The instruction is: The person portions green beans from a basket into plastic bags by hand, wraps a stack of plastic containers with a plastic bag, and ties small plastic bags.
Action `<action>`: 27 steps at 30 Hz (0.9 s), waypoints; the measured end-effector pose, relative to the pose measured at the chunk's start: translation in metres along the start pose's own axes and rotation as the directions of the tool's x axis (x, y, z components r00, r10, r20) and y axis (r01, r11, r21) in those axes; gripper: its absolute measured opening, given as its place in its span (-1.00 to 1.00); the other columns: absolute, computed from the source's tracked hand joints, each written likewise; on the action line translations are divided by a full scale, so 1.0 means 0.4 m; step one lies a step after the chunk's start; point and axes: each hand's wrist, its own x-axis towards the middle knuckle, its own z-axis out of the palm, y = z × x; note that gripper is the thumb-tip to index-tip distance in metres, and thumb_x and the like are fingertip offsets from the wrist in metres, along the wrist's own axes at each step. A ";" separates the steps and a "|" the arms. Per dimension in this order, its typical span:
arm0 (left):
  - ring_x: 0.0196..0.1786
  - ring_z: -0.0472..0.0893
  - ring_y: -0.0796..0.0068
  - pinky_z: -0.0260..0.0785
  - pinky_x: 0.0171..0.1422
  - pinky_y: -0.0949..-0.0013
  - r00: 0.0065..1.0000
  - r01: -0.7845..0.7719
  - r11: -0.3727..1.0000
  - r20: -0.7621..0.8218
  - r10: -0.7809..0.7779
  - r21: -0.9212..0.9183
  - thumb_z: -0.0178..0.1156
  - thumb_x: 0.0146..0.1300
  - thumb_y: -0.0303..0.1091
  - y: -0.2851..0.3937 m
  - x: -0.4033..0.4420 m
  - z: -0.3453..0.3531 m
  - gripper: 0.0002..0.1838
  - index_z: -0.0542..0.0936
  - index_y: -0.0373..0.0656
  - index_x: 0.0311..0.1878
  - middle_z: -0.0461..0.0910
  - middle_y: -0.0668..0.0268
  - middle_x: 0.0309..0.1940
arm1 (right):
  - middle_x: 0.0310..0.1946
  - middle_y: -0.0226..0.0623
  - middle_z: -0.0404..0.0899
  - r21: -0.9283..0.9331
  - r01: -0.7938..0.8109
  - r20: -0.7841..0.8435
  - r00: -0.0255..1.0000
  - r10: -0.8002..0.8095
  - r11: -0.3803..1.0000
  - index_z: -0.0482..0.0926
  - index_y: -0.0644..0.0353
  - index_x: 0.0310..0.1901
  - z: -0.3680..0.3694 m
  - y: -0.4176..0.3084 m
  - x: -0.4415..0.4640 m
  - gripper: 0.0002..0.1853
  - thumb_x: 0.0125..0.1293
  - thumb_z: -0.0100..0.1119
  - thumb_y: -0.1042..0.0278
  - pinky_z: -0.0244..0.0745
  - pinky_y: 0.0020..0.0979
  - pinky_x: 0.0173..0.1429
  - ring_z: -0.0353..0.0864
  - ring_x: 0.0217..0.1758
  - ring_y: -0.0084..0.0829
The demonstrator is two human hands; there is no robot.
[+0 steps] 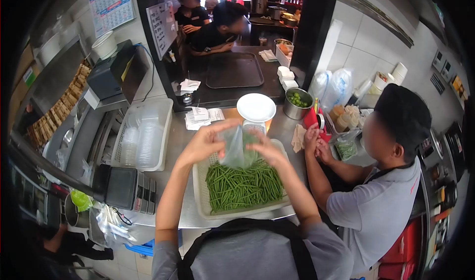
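Both my hands hold a thin clear plastic bag (236, 150) above a basket of green beans. My left hand (205, 142) pinches the bag's left side, and my right hand (266, 150) grips its right side. Green shows through the plastic; whether beans are inside or only behind it I cannot tell. Below lies a heap of cut green beans (245, 186) in a white perforated basket (202, 196). Just beyond my hands, a round white plate (256, 107) rests on what looks like a small scale.
A co-worker (371, 181) stands close on my right, hands near a red object and a bag of green pieces (346, 149). A steel pot of green limes (298, 104) is at the back right. Plastic containers fill a white bin (166, 136) at left. Behind the counter is a black tray (235, 70).
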 end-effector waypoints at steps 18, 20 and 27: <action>-0.30 0.67 0.33 0.57 -0.24 0.49 0.938 -0.003 0.999 -0.346 -0.015 -0.052 -0.08 0.15 -0.73 -0.390 0.336 -0.083 -0.49 0.34 -0.32 0.23 0.41 0.01 0.09 | -0.13 -0.11 0.61 -0.813 -0.116 -0.227 0.966 -0.127 0.570 0.61 0.15 -0.08 -0.315 -0.040 0.458 -0.41 -0.24 0.36 0.06 0.46 -0.34 0.08 0.60 -0.04 -0.21; -0.29 0.66 0.38 0.57 -0.22 0.49 0.935 -0.047 0.999 -0.354 0.037 -0.021 -0.04 0.19 -0.68 -0.393 0.329 -0.081 -0.52 0.35 -0.29 0.22 0.51 0.09 -0.07 | -0.18 -0.10 0.63 -0.834 -0.118 -0.239 0.958 -0.158 0.539 0.62 0.19 -0.12 -0.322 -0.026 0.462 -0.42 -0.24 0.36 0.05 0.47 -0.33 0.08 0.62 -0.09 -0.20; -0.25 0.65 0.41 0.56 -0.21 0.49 0.941 -0.057 0.997 -0.332 0.068 0.042 0.02 0.23 -0.61 -0.394 0.282 -0.074 -0.59 0.45 -0.17 0.17 0.28 0.13 0.20 | -0.11 -0.13 0.61 -0.836 -0.153 -0.349 0.889 -0.297 0.527 0.63 0.15 -0.11 -0.296 -0.060 0.402 -0.41 -0.24 0.42 0.02 0.46 -0.35 0.07 0.59 -0.01 -0.21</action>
